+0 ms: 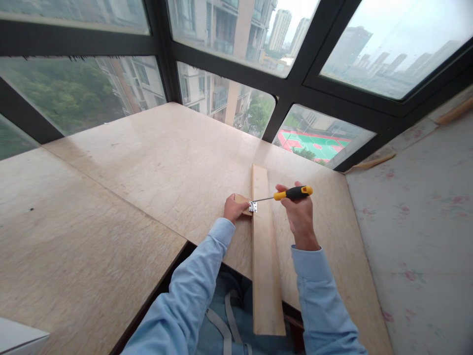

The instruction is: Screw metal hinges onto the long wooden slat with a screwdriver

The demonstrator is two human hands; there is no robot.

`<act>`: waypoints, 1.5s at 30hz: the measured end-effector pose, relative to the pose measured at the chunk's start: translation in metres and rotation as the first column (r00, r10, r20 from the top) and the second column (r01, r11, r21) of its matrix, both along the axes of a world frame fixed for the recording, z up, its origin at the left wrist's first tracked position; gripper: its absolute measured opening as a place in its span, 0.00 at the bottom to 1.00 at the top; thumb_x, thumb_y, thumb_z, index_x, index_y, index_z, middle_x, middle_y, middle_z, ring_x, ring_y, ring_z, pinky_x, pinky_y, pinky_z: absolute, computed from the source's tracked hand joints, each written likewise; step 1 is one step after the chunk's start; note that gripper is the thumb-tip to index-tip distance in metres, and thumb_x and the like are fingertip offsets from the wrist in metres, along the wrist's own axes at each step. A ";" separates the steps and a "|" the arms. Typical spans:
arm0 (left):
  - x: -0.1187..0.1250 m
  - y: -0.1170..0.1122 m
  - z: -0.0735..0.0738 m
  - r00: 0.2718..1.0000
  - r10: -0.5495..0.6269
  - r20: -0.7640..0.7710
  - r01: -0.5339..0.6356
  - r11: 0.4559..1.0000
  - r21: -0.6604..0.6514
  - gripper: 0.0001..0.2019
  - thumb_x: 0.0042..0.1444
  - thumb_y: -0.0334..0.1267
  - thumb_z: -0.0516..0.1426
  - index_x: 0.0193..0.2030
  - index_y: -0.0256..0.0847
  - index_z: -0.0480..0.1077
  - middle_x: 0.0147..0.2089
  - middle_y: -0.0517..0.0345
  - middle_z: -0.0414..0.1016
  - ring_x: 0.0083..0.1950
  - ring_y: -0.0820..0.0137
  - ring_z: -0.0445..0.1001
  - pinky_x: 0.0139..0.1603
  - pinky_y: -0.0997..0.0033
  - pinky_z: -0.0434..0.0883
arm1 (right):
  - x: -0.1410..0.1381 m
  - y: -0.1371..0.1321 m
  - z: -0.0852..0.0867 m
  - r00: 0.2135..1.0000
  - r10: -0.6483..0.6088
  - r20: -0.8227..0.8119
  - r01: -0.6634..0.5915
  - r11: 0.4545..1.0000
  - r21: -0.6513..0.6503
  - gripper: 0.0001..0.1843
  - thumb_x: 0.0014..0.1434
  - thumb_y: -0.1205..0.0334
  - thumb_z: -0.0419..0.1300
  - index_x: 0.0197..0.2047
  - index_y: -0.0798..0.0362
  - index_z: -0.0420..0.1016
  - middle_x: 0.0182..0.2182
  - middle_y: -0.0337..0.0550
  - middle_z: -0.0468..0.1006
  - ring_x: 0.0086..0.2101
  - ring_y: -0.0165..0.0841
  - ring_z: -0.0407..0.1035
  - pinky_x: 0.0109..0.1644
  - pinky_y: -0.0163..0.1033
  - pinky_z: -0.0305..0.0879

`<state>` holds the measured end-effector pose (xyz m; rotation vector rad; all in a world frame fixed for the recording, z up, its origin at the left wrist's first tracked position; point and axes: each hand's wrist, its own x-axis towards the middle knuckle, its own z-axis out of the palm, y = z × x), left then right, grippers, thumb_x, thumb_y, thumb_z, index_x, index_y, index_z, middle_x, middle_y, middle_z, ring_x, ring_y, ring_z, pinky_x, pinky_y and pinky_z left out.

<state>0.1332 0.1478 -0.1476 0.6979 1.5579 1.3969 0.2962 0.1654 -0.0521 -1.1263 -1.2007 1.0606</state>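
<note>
My right hand (300, 212) is closed round the black and yellow handle of a screwdriver (291, 194). Its metal shaft points left, with the tip at a small silver hinge (253, 206). The hinge sits where a small wooden block (242, 199) meets a long wooden plank (264, 256). My left hand (234, 208) is closed on the small block, holding it against the plank's left edge. The plank lies on the plywood tabletop (148, 162) and its near end overhangs the table edge above my lap.
The plywood table fills a corner under dark-framed windows (295, 88). A second plywood surface (66, 246) adjoins it on the left. To the right lies a pale floral-patterned surface (417, 222). A white object (18, 337) shows at the bottom left corner.
</note>
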 end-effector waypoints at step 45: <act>0.001 0.000 0.006 0.997 0.029 0.065 -0.029 1.000 -0.006 0.16 0.33 0.31 0.66 0.31 0.34 0.67 0.29 0.59 0.72 0.30 0.71 0.71 0.28 0.74 0.66 | -0.015 0.030 0.036 0.735 0.153 0.660 -0.159 0.986 -0.052 0.18 0.48 0.48 0.66 0.29 0.53 0.70 0.19 0.34 0.68 0.19 0.27 0.61 0.23 0.33 0.55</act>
